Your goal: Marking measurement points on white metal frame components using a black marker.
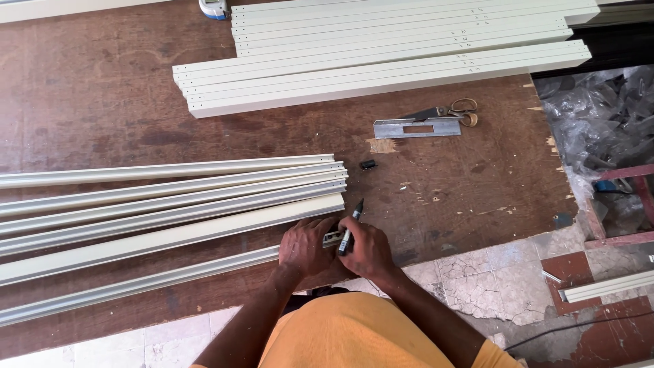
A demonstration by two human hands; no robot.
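Observation:
My left hand [304, 247] presses down on the right end of the nearest cream metal profile [136, 285], which lies along the front of the brown worktable [102, 102]. My right hand [368, 249] grips a black marker [350, 228], tip pointing up and away, right beside the left hand at the profile's end. Several more cream profiles [170, 197] lie side by side just beyond my hands. A small black marker cap [368, 164] sits on the table behind them.
A stack of cream profiles [381, 65] fills the table's far side. A grey metal template [417, 127] and scissors [453, 110] lie near it. A tape measure [214, 8] is at the top edge. Plastic-wrapped parts [603, 116] sit right, over cracked floor tiles [490, 279].

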